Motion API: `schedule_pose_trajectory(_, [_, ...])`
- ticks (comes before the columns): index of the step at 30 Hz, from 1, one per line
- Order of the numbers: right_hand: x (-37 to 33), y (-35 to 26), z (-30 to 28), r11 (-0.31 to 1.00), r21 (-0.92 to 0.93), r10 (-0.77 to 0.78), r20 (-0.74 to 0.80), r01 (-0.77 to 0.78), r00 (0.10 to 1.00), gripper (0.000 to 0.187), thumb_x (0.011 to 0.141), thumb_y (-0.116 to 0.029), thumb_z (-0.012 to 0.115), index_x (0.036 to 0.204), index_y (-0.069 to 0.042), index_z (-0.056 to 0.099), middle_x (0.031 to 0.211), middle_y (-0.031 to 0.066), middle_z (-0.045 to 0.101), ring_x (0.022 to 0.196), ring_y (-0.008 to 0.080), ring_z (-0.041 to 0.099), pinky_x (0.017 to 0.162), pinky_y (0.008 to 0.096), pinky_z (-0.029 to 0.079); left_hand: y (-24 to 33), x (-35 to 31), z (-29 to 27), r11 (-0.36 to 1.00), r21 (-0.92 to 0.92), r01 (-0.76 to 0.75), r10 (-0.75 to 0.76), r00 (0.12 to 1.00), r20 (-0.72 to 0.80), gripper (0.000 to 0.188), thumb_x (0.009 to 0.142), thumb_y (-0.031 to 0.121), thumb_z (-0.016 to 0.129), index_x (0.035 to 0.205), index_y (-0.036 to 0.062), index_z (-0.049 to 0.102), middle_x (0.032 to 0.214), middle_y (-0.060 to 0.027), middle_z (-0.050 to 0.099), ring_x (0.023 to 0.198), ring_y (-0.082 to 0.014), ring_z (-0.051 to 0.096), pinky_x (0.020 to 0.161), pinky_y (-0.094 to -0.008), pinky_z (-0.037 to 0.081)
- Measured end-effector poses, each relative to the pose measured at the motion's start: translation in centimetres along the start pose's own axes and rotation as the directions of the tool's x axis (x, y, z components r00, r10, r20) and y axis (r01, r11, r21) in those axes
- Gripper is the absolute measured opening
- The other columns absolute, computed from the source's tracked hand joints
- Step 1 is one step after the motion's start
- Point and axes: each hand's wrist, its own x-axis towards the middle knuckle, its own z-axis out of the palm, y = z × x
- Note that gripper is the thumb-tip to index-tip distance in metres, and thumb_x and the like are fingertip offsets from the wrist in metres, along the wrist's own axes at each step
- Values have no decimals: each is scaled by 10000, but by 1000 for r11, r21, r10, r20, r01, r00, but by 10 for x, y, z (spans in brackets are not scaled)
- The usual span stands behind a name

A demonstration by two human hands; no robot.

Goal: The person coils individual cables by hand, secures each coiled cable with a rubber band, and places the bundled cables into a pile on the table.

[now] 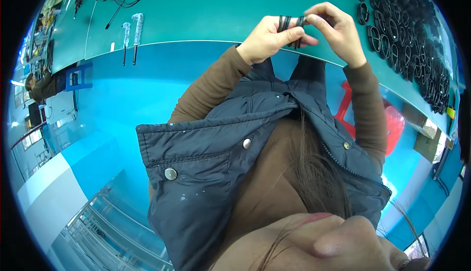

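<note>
Left hand point(267, 38): half-curled, thumb pressed inward, holding the black cable point(300, 23) wound around its fingers. Cable: between the hands, at the near edge of the table point(221, 6); visible turns run crosswise to the left fingers, the left hand being nearer. Right hand point(339, 33): thumb and forefinger pinched on the cable's right side, wrist bent inward, forearm upright. Coils point(392, 28): farther right.

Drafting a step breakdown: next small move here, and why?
Probably draw the black cable snug with the right hand before slipping it off: its turns sit around the left hand's fingers, somewhat spread, and the right thumb and fingers pinch close beside them. The finished-looking coils on the right of the green table look compact.
</note>
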Motion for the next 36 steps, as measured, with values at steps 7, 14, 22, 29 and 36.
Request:
schedule_pose_trajectory(7, [0,16,21,432,706,389,415,-561,822,403,1012,-357,423,1161,-29,604,896,105,628,718,147,608,673,248,544,-6,4,-3,964,-267,24,-29,999,-15,257,930,115,593,1137,-37,603,1009,-179,697,902,-197,684,811,-254,552])
schedule_pose_trajectory(14, [-1,21,34,373,717,447,418,-589,791,403,1022,-321,403,1196,-10,591,965,133,632,682,170,622,634,238,548,-15,9,-7,927,-373,28,6,996,90,271,939,123,580,1161,-34,586,1022,-198,690,914,-220,685,837,-276,554])
schedule_pose_trajectory(22, [-14,9,-7,961,-177,230,95,-211,968,155,883,-159,615,980,-61,685,769,53,637,577,150,535,534,264,447,-20,5,-23,936,-352,0,-31,996,-84,351,951,126,554,1266,-27,530,1172,-211,627,1109,-311,616,930,-331,520])
schedule_pose_trajectory(29, [-77,-47,-41,790,-610,420,612,62,670,322,783,-93,667,1101,-49,643,864,125,680,710,301,641,669,344,511,2,2,-17,924,-364,-120,38,974,-224,378,950,112,553,1309,-2,512,1324,-195,535,1143,-324,594,942,-350,514])
schedule_pose_trajectory(36, [-6,-8,-15,997,73,23,-81,-18,996,453,831,-123,604,1268,-24,541,1267,128,574,1102,266,575,903,344,471,15,-7,9,927,-374,-24,11,999,-37,393,936,78,569,1315,-2,507,1317,-167,531,1140,-324,594,952,-351,507])
